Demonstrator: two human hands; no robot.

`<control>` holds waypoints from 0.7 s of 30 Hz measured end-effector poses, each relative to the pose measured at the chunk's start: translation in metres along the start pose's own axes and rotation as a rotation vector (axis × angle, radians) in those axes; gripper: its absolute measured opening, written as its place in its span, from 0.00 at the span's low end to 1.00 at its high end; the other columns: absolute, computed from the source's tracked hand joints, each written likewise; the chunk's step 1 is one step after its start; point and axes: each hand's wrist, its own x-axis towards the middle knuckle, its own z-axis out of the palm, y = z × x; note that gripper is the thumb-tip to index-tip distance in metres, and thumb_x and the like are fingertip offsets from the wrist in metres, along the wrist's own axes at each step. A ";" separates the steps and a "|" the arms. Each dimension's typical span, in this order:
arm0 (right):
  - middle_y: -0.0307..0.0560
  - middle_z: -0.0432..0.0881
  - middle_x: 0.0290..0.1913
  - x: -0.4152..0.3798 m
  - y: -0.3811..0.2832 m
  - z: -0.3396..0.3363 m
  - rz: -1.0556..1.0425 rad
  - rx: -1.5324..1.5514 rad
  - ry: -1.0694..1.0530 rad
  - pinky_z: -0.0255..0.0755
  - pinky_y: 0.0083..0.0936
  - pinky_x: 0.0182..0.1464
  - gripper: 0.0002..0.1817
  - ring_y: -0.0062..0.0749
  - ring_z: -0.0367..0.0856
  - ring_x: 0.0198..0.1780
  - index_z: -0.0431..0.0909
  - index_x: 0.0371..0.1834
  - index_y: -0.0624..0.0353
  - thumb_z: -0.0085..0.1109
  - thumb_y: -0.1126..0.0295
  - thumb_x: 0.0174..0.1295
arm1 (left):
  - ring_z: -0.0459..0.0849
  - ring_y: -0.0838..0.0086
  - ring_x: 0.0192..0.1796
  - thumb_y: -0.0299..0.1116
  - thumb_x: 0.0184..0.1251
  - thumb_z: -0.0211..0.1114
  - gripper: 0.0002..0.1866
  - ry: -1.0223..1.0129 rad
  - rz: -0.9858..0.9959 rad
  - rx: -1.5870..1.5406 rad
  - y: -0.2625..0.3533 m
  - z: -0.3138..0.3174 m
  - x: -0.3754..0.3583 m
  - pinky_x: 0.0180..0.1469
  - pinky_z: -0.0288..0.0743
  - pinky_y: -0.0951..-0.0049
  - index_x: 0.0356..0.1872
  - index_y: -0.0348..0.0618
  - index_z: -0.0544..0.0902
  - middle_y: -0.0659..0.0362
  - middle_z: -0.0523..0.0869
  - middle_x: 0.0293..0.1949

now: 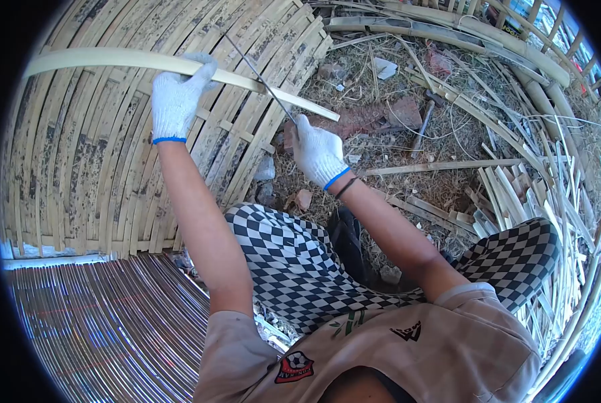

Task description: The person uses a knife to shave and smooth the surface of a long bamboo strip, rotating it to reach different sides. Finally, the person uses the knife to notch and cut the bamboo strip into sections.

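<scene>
My left hand, in a white knit glove with a blue cuff, is closed round a long pale bamboo strip. The strip runs from the far left to a narrow end just above my right hand. My right hand, gloved alike, is closed on the lower end of a long thin dark blade. Its handle is hidden in the glove. The blade slants up and left, crossing the strip to the right of my left hand. Whether the two touch is hard to tell.
A woven bamboo panel fills the upper left. A reddish plank and a hammer lie on the littered ground. Split bamboo pieces pile up at the right. A ridged brown sheet is at lower left.
</scene>
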 end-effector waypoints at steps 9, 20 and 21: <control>0.64 0.88 0.39 -0.005 0.048 -0.005 0.211 0.028 -0.036 0.79 0.55 0.45 0.15 0.62 0.88 0.43 0.78 0.54 0.56 0.53 0.58 0.75 | 0.89 0.67 0.50 0.25 0.71 0.70 0.13 -0.114 0.027 0.004 -0.017 -0.016 0.008 0.55 0.88 0.66 0.53 0.32 0.84 0.51 0.89 0.46; 0.58 0.84 0.27 0.025 -0.081 -0.107 -0.239 -0.035 0.209 0.79 0.51 0.36 0.11 0.60 0.86 0.33 0.75 0.44 0.59 0.52 0.62 0.76 | 0.90 0.73 0.39 0.36 0.68 0.73 0.13 -0.232 0.111 0.257 0.012 -0.007 0.000 0.46 0.84 0.71 0.43 0.35 0.88 0.55 0.91 0.34; 0.60 0.85 0.29 0.024 -0.084 -0.110 -0.191 -0.037 0.159 0.80 0.52 0.38 0.12 0.60 0.87 0.35 0.76 0.44 0.60 0.52 0.61 0.76 | 0.90 0.73 0.38 0.36 0.68 0.73 0.13 -0.227 0.112 0.231 0.012 -0.004 -0.001 0.46 0.84 0.71 0.43 0.34 0.88 0.55 0.90 0.33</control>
